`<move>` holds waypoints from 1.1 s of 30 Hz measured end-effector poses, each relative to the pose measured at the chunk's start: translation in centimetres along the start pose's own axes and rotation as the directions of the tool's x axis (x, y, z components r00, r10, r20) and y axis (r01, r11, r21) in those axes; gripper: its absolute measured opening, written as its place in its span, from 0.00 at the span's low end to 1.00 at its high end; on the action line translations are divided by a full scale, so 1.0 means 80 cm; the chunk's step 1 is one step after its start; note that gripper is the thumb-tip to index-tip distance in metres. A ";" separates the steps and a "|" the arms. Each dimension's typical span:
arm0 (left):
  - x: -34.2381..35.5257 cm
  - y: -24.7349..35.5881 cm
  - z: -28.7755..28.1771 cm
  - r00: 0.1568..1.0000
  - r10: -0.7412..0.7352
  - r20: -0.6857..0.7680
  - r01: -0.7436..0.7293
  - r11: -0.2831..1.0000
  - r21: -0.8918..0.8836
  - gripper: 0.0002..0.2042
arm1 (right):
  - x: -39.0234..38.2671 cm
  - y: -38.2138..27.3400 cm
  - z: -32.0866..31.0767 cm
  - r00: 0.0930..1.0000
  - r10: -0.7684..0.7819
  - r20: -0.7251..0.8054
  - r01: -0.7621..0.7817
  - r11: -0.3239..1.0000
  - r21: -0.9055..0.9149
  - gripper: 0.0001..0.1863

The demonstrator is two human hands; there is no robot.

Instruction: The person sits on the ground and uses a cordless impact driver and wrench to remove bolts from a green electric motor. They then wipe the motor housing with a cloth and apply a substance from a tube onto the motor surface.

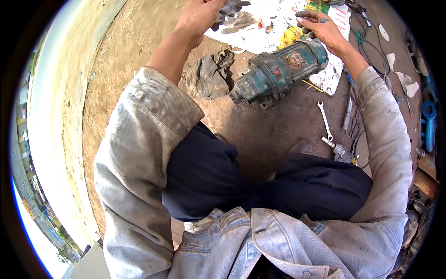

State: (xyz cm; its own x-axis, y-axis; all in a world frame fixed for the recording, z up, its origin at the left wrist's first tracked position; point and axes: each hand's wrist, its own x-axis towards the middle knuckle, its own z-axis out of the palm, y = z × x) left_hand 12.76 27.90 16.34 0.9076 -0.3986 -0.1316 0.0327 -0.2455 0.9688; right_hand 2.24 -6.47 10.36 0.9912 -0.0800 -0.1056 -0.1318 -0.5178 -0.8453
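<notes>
At the top edge, my left hand (197, 21) is closed, with its fingertips partly cut off by the frame, so I cannot make out what is in them. Right beside it is a dark grey glove (228, 11); whether they touch is unclear. A lighter grey glove (240, 23) lies on the white sheet (260, 41). My right hand (323, 29) has blackened fingertips and hovers with bent fingers apart, nothing visible between them. Just below it, a green gear motor (283, 69) rests on its side, partly over the sheet. Near the motor's shaft end lies a crumpled grey rag (209, 74).
An open-ended spanner (324, 121) and a metal-nosed power tool (339, 151) lie on the brown ground right of my knees. Yellow stained material (291, 36) sits behind the motor. Cables (371, 46) coil at the far right, near a blue metal part (428, 118).
</notes>
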 end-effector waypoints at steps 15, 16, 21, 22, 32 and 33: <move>-0.041 0.047 0.064 0.883 0.015 0.469 0.284 0.779 -0.560 0.44 | -0.016 -0.166 0.081 0.873 -0.466 -0.143 0.457 0.885 -0.095 0.17; -0.038 0.048 0.062 0.860 0.028 0.510 0.294 0.789 -0.539 0.44 | -0.009 -0.159 0.075 0.872 -0.470 -0.136 0.467 0.883 -0.054 0.14; -0.037 0.039 0.067 0.849 -0.039 0.526 0.328 0.820 -0.469 0.41 | -0.002 -0.141 0.074 0.879 -0.430 -0.207 0.412 0.903 -0.123 0.12; -0.036 0.038 0.065 0.833 -0.039 0.552 0.325 0.841 -0.431 0.39 | -0.002 -0.141 0.074 0.838 -0.489 -0.243 0.439 0.868 -0.232 0.12; -0.041 0.043 0.078 0.882 -0.016 0.470 0.226 0.891 -0.393 0.34 | 0.007 -0.143 0.061 0.853 -0.364 -0.374 0.332 0.931 -0.151 0.12; -0.041 0.045 0.078 0.881 -0.008 0.472 0.230 0.880 -0.415 0.33 | 0.006 -0.145 0.061 0.862 -0.350 -0.367 0.320 0.937 -0.142 0.12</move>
State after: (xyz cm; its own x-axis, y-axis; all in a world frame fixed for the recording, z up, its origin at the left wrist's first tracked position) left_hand 7.32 22.80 18.96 0.6021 -0.7666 -0.2230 0.4113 0.0584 0.9096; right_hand 4.27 3.66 17.52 0.8955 -0.2004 0.3973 0.1919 -0.6317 -0.7511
